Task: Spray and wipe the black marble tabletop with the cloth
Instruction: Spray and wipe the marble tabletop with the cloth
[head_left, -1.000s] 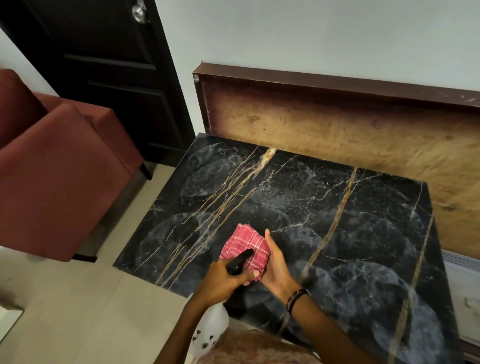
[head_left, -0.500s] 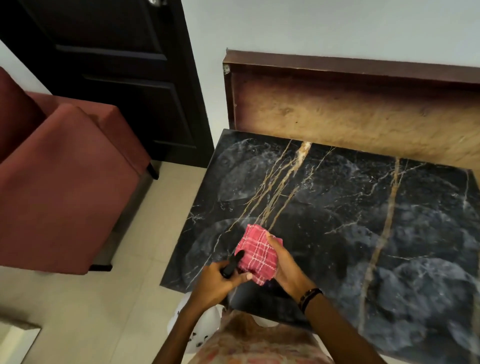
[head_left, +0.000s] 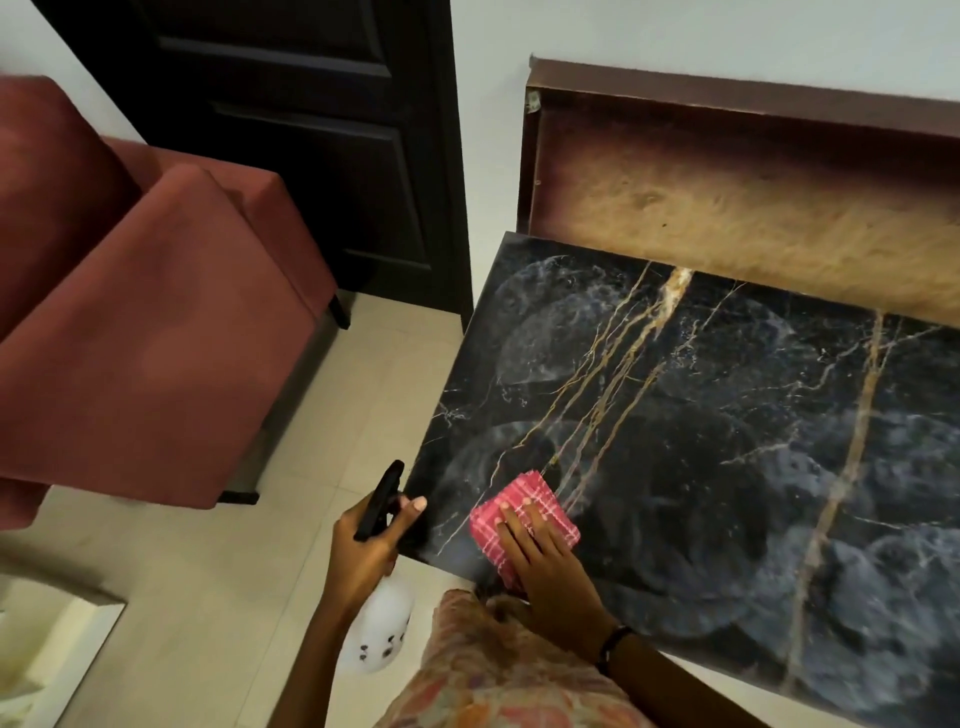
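Observation:
The black marble tabletop (head_left: 727, 467) with gold and white veins fills the right half of the view, with hazy round smears across it. A folded red checked cloth (head_left: 540, 506) lies flat near the tabletop's front left corner. My right hand (head_left: 545, 566) presses palm-down on the cloth, fingers spread. My left hand (head_left: 371, 551) holds a spray bottle (head_left: 379, 629) just off the table's left edge; the bottle has a white body and a black trigger head, and the hand grips its neck.
A red upholstered armchair (head_left: 145, 338) stands on the left over a pale tiled floor (head_left: 208, 597). A dark door (head_left: 322, 145) is behind it. A brown wooden panel (head_left: 753, 197) leans on the wall at the table's far edge.
My right hand has laid the cloth flat on the marble and now presses on it. My left hand has drawn the spray bottle left, off the table's edge. The view has shifted left.

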